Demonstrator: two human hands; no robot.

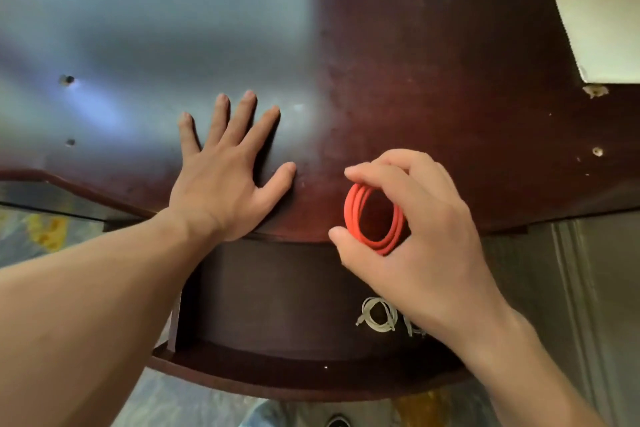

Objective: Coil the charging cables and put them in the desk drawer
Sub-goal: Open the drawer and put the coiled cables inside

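Observation:
My right hand (pixel 419 229) holds a red charging cable (pixel 353 215) wound into a small coil, pinched between thumb and fingers over the desk's front edge. My left hand (pixel 225 177) lies flat on the dark wooden desk top (pixel 415 62), fingers spread, holding nothing. Below the edge the desk drawer (pixel 277 305) stands pulled out. Inside it, at the right, lies a coiled white cable (pixel 379 315), and a second white piece (pixel 414 328) shows partly behind my right wrist.
A pale cardboard box (pixel 599 10) sits on the desk at the far right. Small screw holes (pixel 67 80) mark the desk top at the left. The drawer's curved front panel (pixel 294 381) juts toward me. Patterned floor (pixel 41 229) shows at the left.

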